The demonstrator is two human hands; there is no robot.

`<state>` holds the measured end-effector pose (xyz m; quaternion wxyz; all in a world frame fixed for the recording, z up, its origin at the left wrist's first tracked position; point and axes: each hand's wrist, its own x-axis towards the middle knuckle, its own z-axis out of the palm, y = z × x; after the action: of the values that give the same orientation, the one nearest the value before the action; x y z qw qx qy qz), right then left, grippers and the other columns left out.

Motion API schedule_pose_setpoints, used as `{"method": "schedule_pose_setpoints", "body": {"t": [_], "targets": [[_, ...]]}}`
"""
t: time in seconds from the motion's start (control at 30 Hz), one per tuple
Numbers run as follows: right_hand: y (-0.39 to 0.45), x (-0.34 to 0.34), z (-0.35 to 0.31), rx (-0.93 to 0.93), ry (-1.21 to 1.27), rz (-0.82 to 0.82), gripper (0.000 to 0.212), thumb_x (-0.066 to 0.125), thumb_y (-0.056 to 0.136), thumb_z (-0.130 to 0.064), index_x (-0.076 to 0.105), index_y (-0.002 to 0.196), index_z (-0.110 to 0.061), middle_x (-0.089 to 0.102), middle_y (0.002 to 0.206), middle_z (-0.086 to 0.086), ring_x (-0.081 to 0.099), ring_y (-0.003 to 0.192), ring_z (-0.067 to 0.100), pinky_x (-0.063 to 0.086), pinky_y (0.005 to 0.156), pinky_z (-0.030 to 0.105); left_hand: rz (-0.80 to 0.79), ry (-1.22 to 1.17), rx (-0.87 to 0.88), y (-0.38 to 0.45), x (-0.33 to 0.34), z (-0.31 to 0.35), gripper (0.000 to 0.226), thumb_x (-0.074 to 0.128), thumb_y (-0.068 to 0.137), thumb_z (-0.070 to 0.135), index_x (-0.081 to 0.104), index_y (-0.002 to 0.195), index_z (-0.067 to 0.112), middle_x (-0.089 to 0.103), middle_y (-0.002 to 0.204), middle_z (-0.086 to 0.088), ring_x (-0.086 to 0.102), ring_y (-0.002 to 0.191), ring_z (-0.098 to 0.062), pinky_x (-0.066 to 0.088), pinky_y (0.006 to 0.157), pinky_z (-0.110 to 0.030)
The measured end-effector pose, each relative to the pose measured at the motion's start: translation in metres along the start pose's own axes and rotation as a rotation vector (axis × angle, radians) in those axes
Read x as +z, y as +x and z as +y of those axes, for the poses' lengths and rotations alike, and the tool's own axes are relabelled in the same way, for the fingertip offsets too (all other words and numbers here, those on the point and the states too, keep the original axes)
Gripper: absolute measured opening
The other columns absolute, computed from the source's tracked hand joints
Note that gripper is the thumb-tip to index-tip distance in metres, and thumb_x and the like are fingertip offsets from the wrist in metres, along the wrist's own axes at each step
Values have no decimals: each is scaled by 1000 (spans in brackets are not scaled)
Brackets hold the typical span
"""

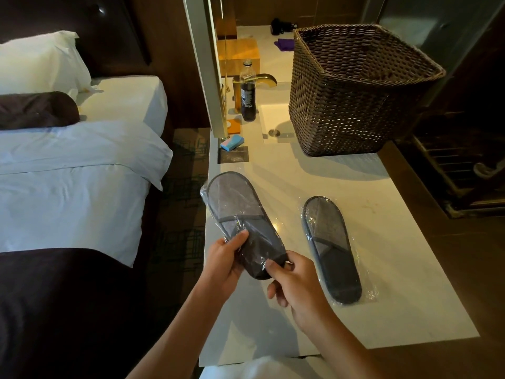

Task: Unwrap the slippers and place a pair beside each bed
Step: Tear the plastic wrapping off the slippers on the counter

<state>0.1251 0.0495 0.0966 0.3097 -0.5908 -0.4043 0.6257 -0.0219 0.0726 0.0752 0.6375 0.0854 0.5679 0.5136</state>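
Observation:
A grey slipper pack in clear plastic wrap [237, 212] is held above the left edge of the white counter [382, 242]. My left hand [226, 258] grips its side near the toe end, thumb on top. My right hand [292, 285] pinches the plastic at the pack's near end. A second wrapped grey slipper pack [332, 247] lies flat on the counter to the right, untouched. A bed [68, 198] with white sheets and a dark runner stands to the left.
A large brown wicker basket [355, 91] sits at the counter's far right, beside a sink with a gold tap [262, 79]. A dark drink bottle [247, 91], a blue-pink sponge [232, 142] and a wooden box [237, 56] stand further back. Patterned carpet runs between bed and counter.

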Motion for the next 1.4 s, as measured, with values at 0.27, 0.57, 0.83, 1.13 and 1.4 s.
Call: {"method": "schedule_pose_setpoints", "body": {"t": [0.27,0.57,0.83,1.13,1.4], "targets": [[-10,-22,11,19,-1,2,10,65,92,-17,65,96,-8,58,46,1,49,34,11,37,35,20,92,-23,8,46,20,41,30,75,84,19,59,106,6,71,107,-20,72,96,-36,60,84,-49],[-6,-52,28,48,32,-5,8,69,87,-21,64,94,-21,71,73,3,71,60,19,61,61,28,94,91,113,85,49,71,23,76,84,25,67,98,8,73,104,-15,72,98,-29,59,90,-48],[44,-45,1,87,184,-2,25,74,83,-34,71,103,-18,77,96,11,75,90,29,62,80,49,11,186,101,111,68,67,32,75,85,26,61,108,7,71,103,-14,70,89,-23,61,73,-36],[98,-42,-14,97,160,32,8,69,90,-19,68,98,-19,78,90,7,76,84,28,63,75,49,130,130,105,177,75,76,18,63,90,22,70,100,8,72,96,-14,70,88,-24,60,84,-42],[108,-53,1,260,231,-14,18,67,89,-10,63,106,-16,74,91,6,74,75,14,56,54,18,161,267,163,251,93,120,16,56,92,2,65,102,-6,66,76,-14,61,48,-12,48,42,-19]]}}
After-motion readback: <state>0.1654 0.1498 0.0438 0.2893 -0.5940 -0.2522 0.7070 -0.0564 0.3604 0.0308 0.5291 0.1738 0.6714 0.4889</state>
